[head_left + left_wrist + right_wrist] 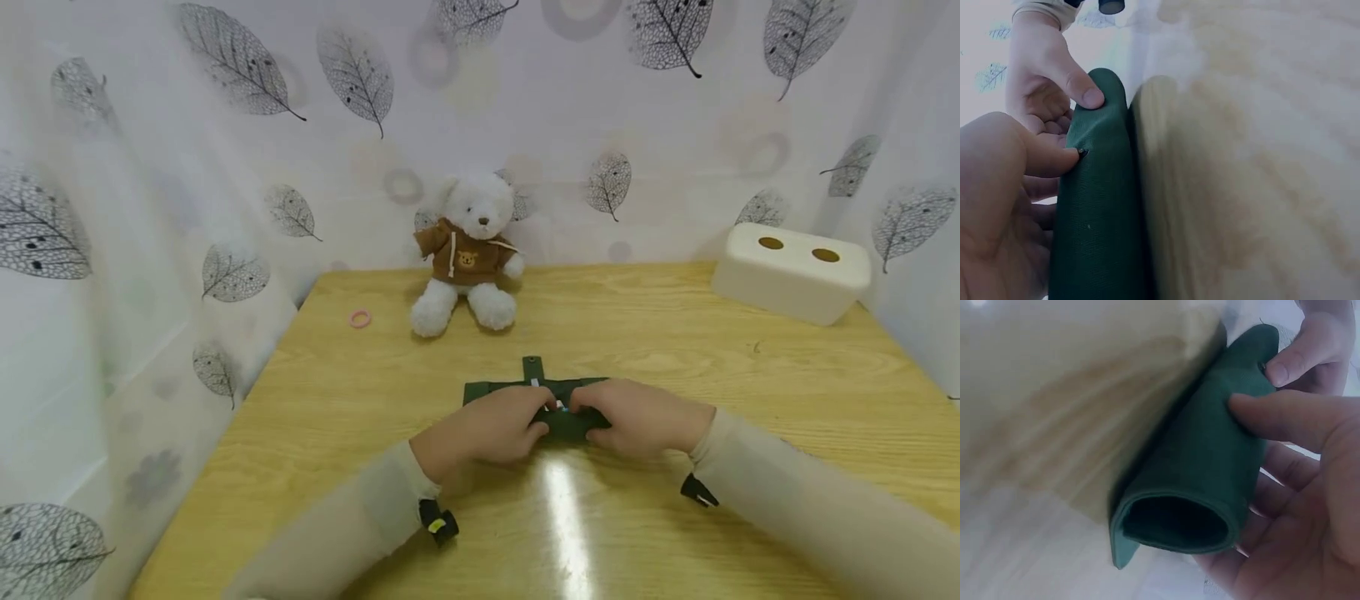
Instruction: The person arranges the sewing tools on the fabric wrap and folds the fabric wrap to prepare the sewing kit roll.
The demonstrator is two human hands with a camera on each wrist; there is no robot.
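A dark green leather-like pouch (566, 429) lies crosswise between both hands near the middle of the table. Its short strap (532, 367) points away from me, with a small snap near the tip. My left hand (498, 423) grips the left part, its thumb at a dark snap stud (1083, 152) on the near side. On the right part, my right hand (645, 415) holds on with thumb in front and fingers behind. Small white and blue bits show between the fingertips. In the right wrist view the pouch (1194, 437) looks like a curled tube with a hollow end.
A white teddy bear (468, 254) in a brown hoodie sits at the back of the wooden table (360, 483). To its left lies a pink ring (360, 318). A cream box (791, 275) with two round holes stands back right. Leaf-print curtains (555, 125) surround the table.
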